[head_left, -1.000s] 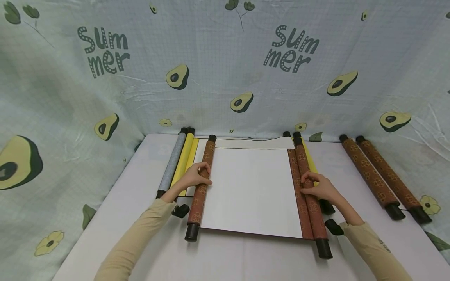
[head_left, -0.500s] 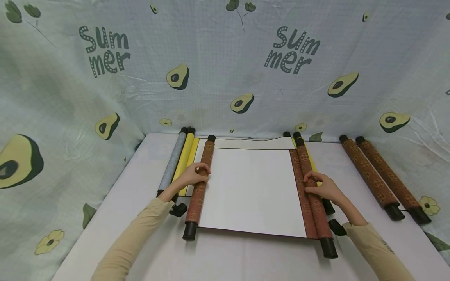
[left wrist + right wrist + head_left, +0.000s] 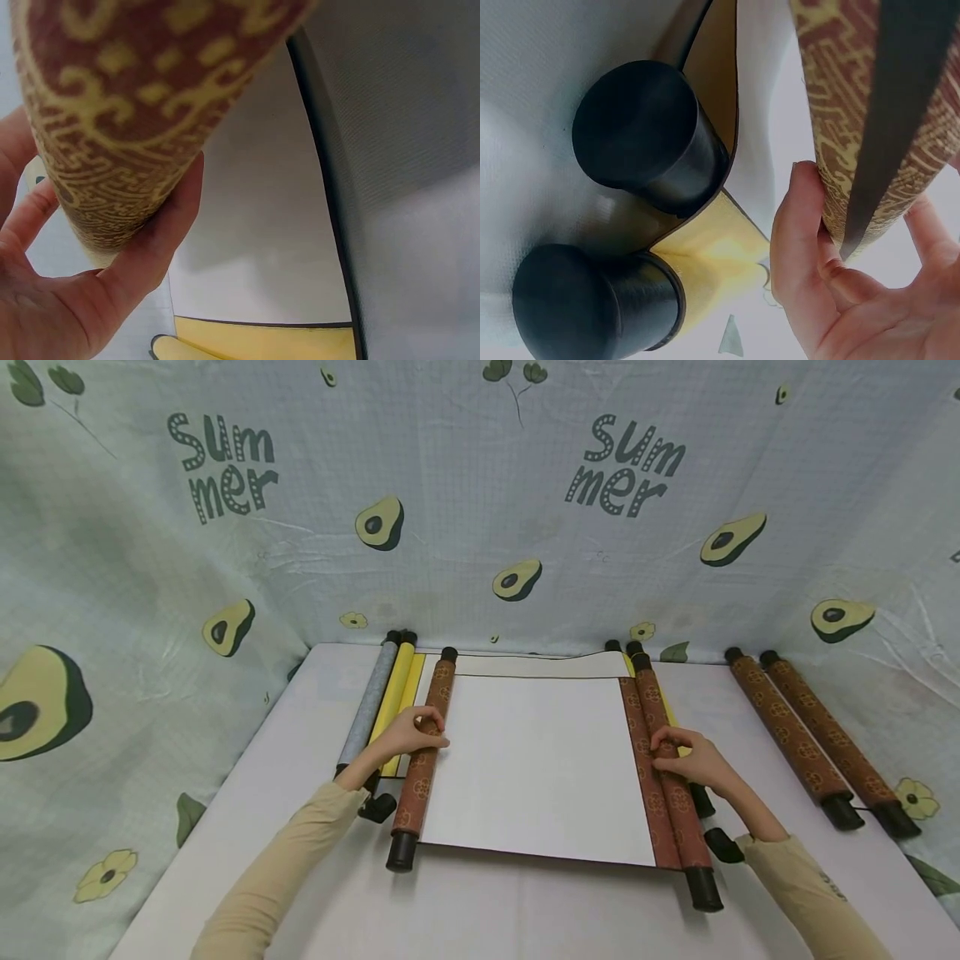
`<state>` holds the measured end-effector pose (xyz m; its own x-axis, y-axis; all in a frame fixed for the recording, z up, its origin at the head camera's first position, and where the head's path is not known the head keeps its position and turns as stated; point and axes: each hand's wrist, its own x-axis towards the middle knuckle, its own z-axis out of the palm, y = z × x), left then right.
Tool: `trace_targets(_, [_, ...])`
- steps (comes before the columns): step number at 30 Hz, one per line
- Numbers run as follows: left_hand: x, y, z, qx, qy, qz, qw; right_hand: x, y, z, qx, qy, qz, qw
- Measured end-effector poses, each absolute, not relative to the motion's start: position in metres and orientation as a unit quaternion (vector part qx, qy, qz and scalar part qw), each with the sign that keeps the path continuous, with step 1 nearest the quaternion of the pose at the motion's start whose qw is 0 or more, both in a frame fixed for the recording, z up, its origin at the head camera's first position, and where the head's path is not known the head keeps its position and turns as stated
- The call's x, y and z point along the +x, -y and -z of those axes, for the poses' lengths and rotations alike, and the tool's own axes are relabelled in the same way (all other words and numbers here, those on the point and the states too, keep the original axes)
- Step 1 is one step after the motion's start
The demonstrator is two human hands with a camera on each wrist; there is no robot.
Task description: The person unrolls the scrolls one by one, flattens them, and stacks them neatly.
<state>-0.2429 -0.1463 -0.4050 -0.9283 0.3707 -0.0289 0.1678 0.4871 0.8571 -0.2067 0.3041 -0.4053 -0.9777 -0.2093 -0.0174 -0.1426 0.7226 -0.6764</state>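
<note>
A brown patterned hanging scroll (image 3: 536, 768) lies partly unrolled, blank white paper between its two rolls. My left hand (image 3: 408, 735) grips the left roll (image 3: 417, 793) near its middle. In the left wrist view, thumb and fingers (image 3: 169, 225) curl round that roll from both sides. On the other side, my right hand (image 3: 697, 762) holds the right roll (image 3: 684, 827), seen close up with a dark stripe (image 3: 896, 97) along it in the right wrist view. Black knobs (image 3: 402, 852) cap the roll ends. Beneath lies another opened scroll with yellow borders (image 3: 411, 681).
A grey-blue roll (image 3: 369, 706) and a yellow roll (image 3: 393, 693) lie side by side at the left. Two more brown patterned rolls (image 3: 787, 727) rest at the right of the white table (image 3: 517, 918). An avocado-print cloth (image 3: 450, 468) hangs behind.
My left hand has shifted slightly left with its roll. The right hand and its roll have moved slightly right, so the rolls stand a little farther apart with more white paper between them.
</note>
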Motion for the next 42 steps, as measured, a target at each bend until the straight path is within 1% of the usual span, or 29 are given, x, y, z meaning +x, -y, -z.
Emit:
trace_targets(16, [-0.249,0.151,0.404,0.172,-0.853,-0.485,0.086,-0.208,-0.307,0.407,-0.102,-0.928,0.356,0.034])
trace_targets(27, [-0.246,0.157,0.403,0.124,-0.85,-0.49,0.145,-0.204,-0.311,0.404,-0.099,-0.923,0.37,0.042])
trace_targets(33, [-0.244,0.158,0.402,0.136,-0.851,-0.489,0.138,-0.202,-0.312,0.406,-0.104,-0.919,0.379,0.044])
trace_targets(42, [-0.243,0.159,0.402,0.12,-0.851,-0.493,0.137,-0.203,-0.315,0.409,-0.1,-0.922,0.372,0.041])
